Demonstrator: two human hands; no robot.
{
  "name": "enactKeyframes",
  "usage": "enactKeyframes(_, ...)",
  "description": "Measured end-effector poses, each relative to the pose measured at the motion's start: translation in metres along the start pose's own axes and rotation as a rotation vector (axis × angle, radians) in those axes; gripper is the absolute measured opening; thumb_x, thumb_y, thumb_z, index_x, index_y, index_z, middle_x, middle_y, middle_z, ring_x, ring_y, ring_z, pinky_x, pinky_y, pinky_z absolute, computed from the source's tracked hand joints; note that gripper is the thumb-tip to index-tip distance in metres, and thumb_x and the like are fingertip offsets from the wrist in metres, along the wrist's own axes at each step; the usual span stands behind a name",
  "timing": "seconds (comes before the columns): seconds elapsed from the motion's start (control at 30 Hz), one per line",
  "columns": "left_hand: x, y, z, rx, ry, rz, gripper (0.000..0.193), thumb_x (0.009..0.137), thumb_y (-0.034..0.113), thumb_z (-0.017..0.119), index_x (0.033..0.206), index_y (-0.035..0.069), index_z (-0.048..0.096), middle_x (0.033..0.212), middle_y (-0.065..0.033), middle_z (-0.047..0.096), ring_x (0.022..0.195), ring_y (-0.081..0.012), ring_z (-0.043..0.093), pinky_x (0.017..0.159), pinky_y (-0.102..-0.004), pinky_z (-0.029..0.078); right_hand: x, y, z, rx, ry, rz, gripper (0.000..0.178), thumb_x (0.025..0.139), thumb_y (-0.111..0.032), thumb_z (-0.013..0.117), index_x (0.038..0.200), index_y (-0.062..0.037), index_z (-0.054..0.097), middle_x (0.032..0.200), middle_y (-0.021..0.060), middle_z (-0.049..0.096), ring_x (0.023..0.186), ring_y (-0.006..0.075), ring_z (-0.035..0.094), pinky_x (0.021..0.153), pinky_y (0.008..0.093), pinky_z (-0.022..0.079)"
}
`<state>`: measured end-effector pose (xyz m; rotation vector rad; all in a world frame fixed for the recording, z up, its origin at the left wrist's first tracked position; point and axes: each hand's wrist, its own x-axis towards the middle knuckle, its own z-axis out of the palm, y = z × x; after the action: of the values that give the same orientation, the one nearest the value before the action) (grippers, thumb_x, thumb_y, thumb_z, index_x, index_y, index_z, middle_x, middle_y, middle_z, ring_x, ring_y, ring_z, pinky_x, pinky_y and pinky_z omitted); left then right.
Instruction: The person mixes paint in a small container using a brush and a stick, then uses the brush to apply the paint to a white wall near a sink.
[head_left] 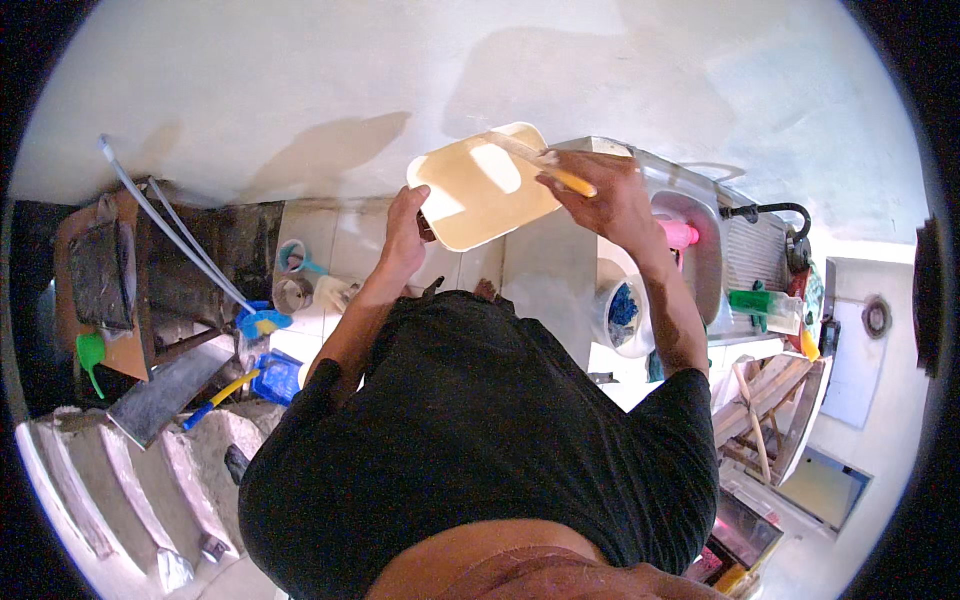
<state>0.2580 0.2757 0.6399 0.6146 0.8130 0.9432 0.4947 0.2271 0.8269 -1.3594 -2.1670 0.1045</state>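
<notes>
Tray [462, 200] at 12 o'clock. Left hand [405, 232]: grip pinched on tray's 9 o'clock edge. Right hand [612, 192]: grip closed round yellow-handled tool [572, 181], far end across tray. Sink [706, 268] at 3 o'clock.

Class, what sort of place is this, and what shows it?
Probably a home kitchen or wash area: a metal sink, a ribbed draining board and a curved black tap show it.

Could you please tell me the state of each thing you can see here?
Cream tray: raised, partly sunlit
Left hand: gripping the tray's left edge
Yellow-handled tool: held slanting across the tray
Right hand: closed around the tool
White tub: open, blue contents inside
Blue-and-yellow broom: slanted, head down
Black faucet: water flow unclear
</notes>
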Motion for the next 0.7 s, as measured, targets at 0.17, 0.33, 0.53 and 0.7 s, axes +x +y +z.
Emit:
enactKeyframes(0.17,0.002,-0.001,0.004,0.027,0.017,-0.024,0.035,0.087,0.038,0.055,0.104,0.007,0.052,0.092,-0.0081,0.063,0.075,-0.0162,0.066,0.062,-0.0308,0.056,-0.012,-0.004,-0.015,0.137,-0.139,0.272,0.021,0.077,-0.015,0.076,0.09,-0.0012,0.068,0.082,0.012,0.07,0.067,0.0216,0.067,0.06,0.0303,0.052)
enactKeyframes(0.33,0.012,-0.006,0.0,-0.062,0.003,-0.001,0.045,0.087,0.039,0.054,0.116,0.004,0.051,0.1,-0.0102,0.065,0.083,-0.0191,0.068,0.064,-0.0313,0.056,-0.016,-0.01,-0.014,0.411,-0.08,0.436,0.025,0.077,-0.019,0.076,0.09,0.0004,0.068,0.08,0.011,0.07,0.07,0.0153,0.066,0.062,0.0287,0.052)
enactKeyframes(0.53,0.021,-0.006,0.005,-0.11,0.008,0.009,0.049,0.089,0.039,0.05,0.122,0.003,0.05,0.115,-0.0092,0.062,0.102,-0.021,0.063,0.082,-0.0351,0.053,-0.056,0.03,-0.022,0.743,0.222,0.712,0.02,0.082,-0.014,0.071,0.093,0.0022,0.068,0.09,0.0092,0.07,0.083,0.0124,0.064,0.073,0.0263,0.052)
enactKeyframes(0.7,0.022,0.007,0.003,-0.072,0.02,0.038,0.055,0.09,0.042,0.044,0.131,0.005,0.044,0.127,-0.0099,0.055,0.113,-0.0234,0.057,0.091,-0.0385,0.049,-0.1,0.092,-0.025,0.795,0.638,0.711,0.028,0.085,-0.016,0.068,0.103,0.0055,0.065,0.096,0.0133,0.068,0.086,0.0196,0.066,0.081,0.032,0.055)
